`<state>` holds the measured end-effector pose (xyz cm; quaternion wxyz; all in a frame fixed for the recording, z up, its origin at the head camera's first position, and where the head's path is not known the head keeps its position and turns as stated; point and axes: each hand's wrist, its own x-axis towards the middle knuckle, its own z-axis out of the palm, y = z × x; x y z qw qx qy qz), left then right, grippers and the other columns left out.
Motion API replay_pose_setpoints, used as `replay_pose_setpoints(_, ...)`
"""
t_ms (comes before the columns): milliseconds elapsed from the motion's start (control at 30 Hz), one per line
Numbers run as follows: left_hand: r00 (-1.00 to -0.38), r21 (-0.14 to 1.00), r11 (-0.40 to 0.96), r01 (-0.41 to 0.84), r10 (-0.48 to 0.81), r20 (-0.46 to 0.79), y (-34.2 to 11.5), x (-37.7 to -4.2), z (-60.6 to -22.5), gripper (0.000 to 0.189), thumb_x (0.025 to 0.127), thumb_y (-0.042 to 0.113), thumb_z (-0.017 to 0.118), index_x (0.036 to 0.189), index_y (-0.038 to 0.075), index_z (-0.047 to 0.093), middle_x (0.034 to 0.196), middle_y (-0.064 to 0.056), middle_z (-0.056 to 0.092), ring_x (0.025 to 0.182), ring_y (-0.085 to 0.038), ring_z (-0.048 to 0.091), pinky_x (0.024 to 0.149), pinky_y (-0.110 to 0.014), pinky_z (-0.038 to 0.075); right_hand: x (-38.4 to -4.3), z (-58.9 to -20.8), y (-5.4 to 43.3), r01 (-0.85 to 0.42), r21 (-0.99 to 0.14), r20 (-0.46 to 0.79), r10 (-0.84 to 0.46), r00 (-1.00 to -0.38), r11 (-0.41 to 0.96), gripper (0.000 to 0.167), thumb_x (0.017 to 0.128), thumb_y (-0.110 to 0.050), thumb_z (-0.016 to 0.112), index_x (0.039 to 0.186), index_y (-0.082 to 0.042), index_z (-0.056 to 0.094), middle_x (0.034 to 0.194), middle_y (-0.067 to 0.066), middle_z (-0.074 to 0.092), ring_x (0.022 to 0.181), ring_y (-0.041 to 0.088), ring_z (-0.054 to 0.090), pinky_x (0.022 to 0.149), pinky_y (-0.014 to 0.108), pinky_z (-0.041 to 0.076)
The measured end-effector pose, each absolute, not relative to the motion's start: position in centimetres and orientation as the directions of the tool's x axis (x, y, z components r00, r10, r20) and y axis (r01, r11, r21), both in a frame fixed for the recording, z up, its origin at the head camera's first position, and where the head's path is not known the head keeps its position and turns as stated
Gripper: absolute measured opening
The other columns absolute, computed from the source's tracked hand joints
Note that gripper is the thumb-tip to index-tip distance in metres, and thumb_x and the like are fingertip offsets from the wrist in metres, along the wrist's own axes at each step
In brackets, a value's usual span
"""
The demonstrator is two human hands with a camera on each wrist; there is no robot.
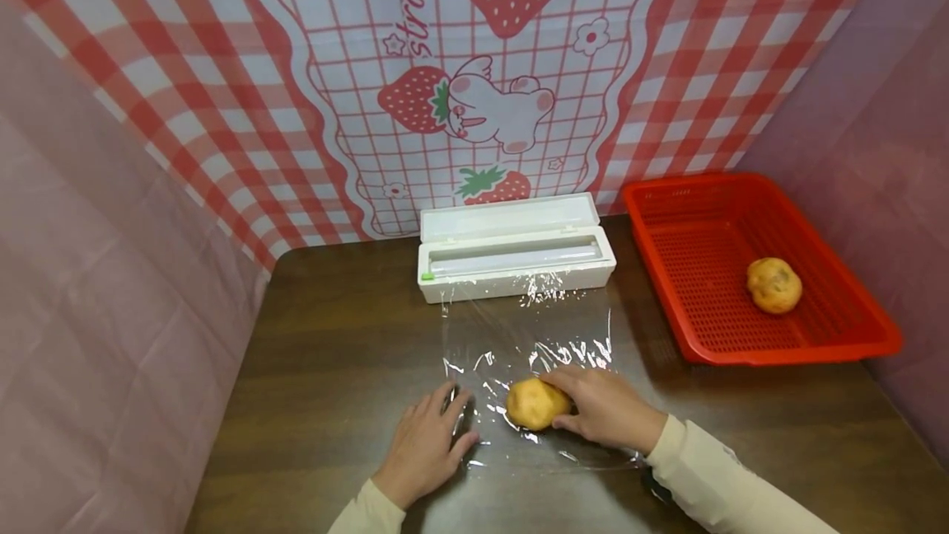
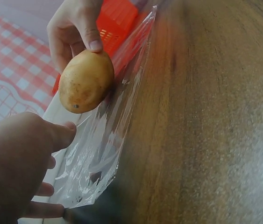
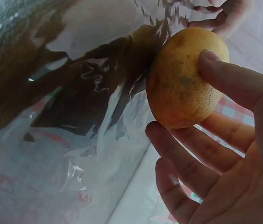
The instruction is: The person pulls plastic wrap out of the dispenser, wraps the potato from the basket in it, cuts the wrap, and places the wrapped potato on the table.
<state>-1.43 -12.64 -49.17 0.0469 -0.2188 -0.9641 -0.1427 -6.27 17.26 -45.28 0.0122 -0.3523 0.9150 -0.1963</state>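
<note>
A yellow-brown potato point(image 1: 535, 404) is over a sheet of clear plastic wrap point(image 1: 511, 353) spread on the table. My right hand point(image 1: 604, 406) holds it from the right, thumb on one side and fingertips on the other, as the potato point(image 3: 185, 77) shows in the right wrist view. To the left, my left hand point(image 1: 426, 443) lies at the wrap's left edge with its fingers spread and nothing in its grasp. In the left wrist view its fingertips point(image 2: 45, 211) are beside the film's edge, apart from the potato point(image 2: 87, 81).
A white wrap dispenser box point(image 1: 519, 278) stands at the back with its lid up, the film running out from it. At the right, a red plastic basket point(image 1: 693, 270) contains another potato point(image 1: 773, 285). A checked strawberry cloth point(image 1: 296, 105) hangs behind the brown table point(image 1: 326, 353).
</note>
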Motion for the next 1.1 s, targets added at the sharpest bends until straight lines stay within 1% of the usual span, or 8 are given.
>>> replay_pose_setpoints(333, -0.907, 0.263, 0.868, 0.422, 0.4, 0.134, -12.55, -1.4, -49.09, 0.057, 0.092, 0.046, 0.069, 0.138, 0.016, 0.058, 0.143, -0.016, 0.052, 0.117, -0.032, 0.059, 0.092, -0.052, 0.049, -6.22, -45.7, 17.16, -0.635, -0.359, 0.119, -0.641, -0.758, 0.684, 0.056, 0.076, -0.031, 0.087, 0.124, -0.008, 0.068, 0.114, 0.004, 0.07, 0.097, 0.023, 0.069, 0.08, 0.042, 0.056)
replay_pose_setpoints(567, -0.907, 0.26, 0.87, 0.42, 0.399, 0.13, -12.57, -1.47, -49.19, 0.057, 0.092, 0.049, 0.069, 0.138, 0.017, 0.057, 0.144, -0.015, 0.051, 0.116, -0.031, 0.059, 0.092, -0.051, 0.049, -6.05, -45.54, 17.24, -0.63, -0.366, 0.143, -0.628, -0.765, 0.685, 0.055, 0.074, -0.032, 0.088, 0.121, -0.01, 0.069, 0.111, 0.003, 0.07, 0.095, 0.021, 0.068, 0.079, 0.042, 0.057)
replay_pose_setpoints(833, -0.911, 0.252, 0.875, 0.413, 0.396, 0.117, -12.55, -1.54, -49.34, 0.057, 0.093, 0.05, 0.067, 0.139, 0.019, 0.057, 0.144, -0.014, 0.051, 0.114, -0.03, 0.059, 0.089, -0.048, 0.049, -5.69, -45.33, 17.25, -0.598, -0.386, 0.114, -0.607, -0.787, 0.703, 0.056, 0.075, -0.031, 0.088, 0.123, -0.011, 0.068, 0.116, 0.006, 0.071, 0.102, 0.025, 0.068, 0.084, 0.045, 0.056)
replay_pose_setpoints(1100, -0.91, 0.258, 0.873, 0.414, 0.399, 0.111, -12.47, -1.45, -49.31, 0.058, 0.093, 0.051, 0.067, 0.14, 0.019, 0.056, 0.144, -0.014, 0.051, 0.116, -0.03, 0.058, 0.09, -0.048, 0.049, -5.45, -45.78, 17.32, -0.598, -0.378, 0.111, -0.607, -0.787, 0.707, 0.059, 0.075, -0.034, 0.087, 0.127, -0.013, 0.067, 0.119, 0.004, 0.07, 0.106, 0.024, 0.067, 0.086, 0.046, 0.055)
